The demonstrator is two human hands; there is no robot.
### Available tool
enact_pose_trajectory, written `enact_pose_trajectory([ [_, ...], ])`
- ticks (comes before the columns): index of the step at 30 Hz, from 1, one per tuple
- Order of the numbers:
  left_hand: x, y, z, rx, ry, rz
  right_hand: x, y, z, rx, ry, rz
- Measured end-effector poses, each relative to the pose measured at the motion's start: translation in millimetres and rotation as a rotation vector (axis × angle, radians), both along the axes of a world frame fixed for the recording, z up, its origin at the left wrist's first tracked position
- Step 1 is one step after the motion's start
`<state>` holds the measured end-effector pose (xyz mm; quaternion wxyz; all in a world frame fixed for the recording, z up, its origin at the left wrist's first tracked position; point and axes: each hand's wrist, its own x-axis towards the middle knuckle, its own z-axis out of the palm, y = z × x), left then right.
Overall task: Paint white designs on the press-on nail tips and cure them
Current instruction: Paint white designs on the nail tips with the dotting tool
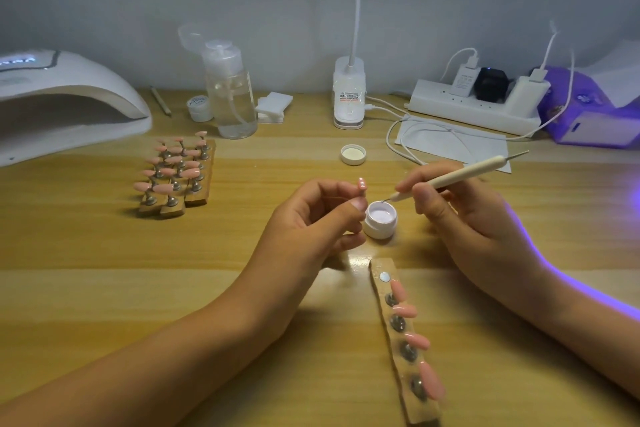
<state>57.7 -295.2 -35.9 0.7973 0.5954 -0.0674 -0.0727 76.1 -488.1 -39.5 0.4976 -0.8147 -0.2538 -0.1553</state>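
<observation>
On the worktop (104, 270), the curing lamp (62, 97) sits far left. Racks (195, 199) of pink tips stand near it. The near strip (380, 265) carries four apparently plain tips and has one magnet bare. The left hand (311, 222) pinches a nail tip (362, 184), its fingers curled. The right hand (460, 218) grips the dotting tool (464, 173), whose point is at the open jar (380, 218) of white gel. Painting seems barely begun, and curing remains.

nail desk: curing lamp (69, 97), nail tips (173, 166)
</observation>
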Motion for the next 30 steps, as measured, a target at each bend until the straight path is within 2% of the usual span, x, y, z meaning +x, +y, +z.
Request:
enact_pose_trajectory([
  [7, 0.2, 0.5, 0.2, 0.024, -0.008, -0.015, 0.4, 0.3, -1.4, -0.125, 0.023, -0.010],
  [13, 0.1, 0.6, 0.2, 0.025, -0.002, -0.011, -1.7, 3.0, -0.8, -0.229, -0.079, 0.022],
  [20, 0.7, 1.1, -0.6, 0.036, 0.003, -0.017, -0.8, 2.9, -0.6, -0.236, -0.077, 0.017],
  [24, 1.8, 1.4, -2.6, 0.042, 0.001, -0.020, -1.6, 1.4, -0.9, -0.104, -0.020, 0.017],
  [30, 1.2, 1.1, -2.7, 0.050, -0.013, -0.038, -0.9, -0.2, 6.1, 0.362, 0.102, 0.051],
])
